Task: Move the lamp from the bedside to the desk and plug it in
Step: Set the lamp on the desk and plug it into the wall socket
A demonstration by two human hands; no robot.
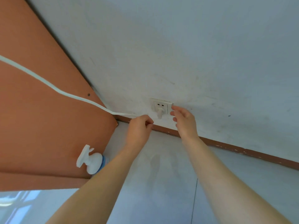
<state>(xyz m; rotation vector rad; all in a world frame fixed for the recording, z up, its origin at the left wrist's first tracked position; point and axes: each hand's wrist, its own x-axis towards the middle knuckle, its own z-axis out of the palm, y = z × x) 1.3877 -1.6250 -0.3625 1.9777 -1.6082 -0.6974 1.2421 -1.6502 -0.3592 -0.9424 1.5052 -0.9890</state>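
A white wall socket (161,106) sits low on the white wall, just above the brown skirting. A white plug (160,112) sticks out of its lower holes. The lamp's white cord (48,84) runs from the left edge across an orange-brown panel to my left hand (140,126), whose fingers are closed around it just left of the plug. My right hand (183,121) hovers at the socket's right edge, fingers apart, holding nothing. The lamp itself is out of view.
The orange-brown furniture panel (35,123) fills the left side and meets the wall at the corner. A white plastic piece with a blue part (90,160) lies on the grey floor (161,183) against the panel. The brown skirting (242,148) runs to the right.
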